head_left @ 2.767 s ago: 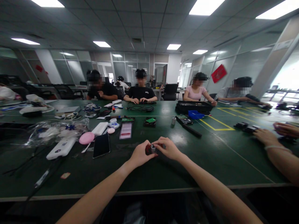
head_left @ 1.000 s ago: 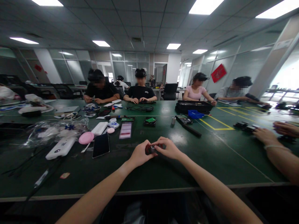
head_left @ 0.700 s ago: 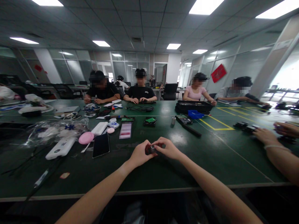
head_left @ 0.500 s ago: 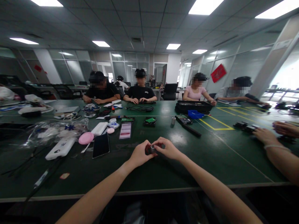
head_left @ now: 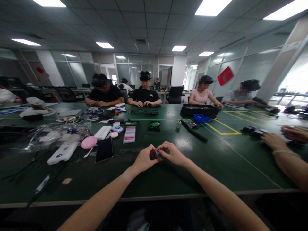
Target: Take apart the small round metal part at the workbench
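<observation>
Just above the green tabletop [head_left: 154, 179], my left hand [head_left: 145, 157] and my right hand [head_left: 172, 153] meet around a small round metal part [head_left: 157, 151]. Thumbs and fingers of both hands curl about it from either side, and my right fingertips press at its top edge. Most of the part is hidden by the fingers, so its exact kind cannot be made out. Beyond my hands lies an open black case with a green circuit board [head_left: 154, 125]. A small metal cylinder [head_left: 178, 124] stands upright to its right.
To the left lie a dark-screened phone [head_left: 104, 150], a pink round lid [head_left: 89, 142], a white power bank [head_left: 63, 153] and clear plastic bags. On the right are a black bar [head_left: 197, 134], a blue tray [head_left: 201, 118] and a co-worker's hands [head_left: 274, 141]. Several people sit opposite.
Almost nothing differs. Both hands stay in place around the metal part, and the view has shifted very slightly.
</observation>
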The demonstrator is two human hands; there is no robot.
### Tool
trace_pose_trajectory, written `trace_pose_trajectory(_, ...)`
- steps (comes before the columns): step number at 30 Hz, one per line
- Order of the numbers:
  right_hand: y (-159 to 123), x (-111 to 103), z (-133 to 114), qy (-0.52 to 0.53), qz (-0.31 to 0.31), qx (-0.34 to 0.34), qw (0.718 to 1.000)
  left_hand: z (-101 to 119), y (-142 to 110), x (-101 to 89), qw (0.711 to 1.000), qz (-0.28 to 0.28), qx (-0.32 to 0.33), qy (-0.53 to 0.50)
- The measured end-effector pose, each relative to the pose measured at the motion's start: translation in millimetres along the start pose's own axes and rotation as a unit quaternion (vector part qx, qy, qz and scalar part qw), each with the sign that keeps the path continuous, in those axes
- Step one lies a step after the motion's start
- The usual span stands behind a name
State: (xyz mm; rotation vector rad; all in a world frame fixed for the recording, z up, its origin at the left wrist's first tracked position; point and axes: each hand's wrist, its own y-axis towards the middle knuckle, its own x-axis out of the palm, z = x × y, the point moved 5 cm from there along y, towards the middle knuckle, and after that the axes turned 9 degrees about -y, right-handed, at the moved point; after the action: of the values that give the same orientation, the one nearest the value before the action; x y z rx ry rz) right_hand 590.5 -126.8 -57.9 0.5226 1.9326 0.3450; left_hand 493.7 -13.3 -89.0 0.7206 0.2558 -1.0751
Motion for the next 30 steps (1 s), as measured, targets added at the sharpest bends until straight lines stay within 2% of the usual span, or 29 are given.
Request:
trace_pose_trajectory(8,0.9,-6.2,-2.0,0.002,0.012,0.0,1.0,2.6,-0.2,-0.6,1.0,-0.002,0.012,0.005)
trace_pose_trajectory(22,-0.7,-4.3,1.2,0.0,0.006,0.011,1.0,1.4,-0.5,-1.0,1.0,-0.003,0.012,0.007)
trace_pose_trajectory(30,0.3,2.7,8.3,-0.011,0.021,0.049,0.999,0.8,0.3,0.0,1.0,-0.007,0.011,0.013)
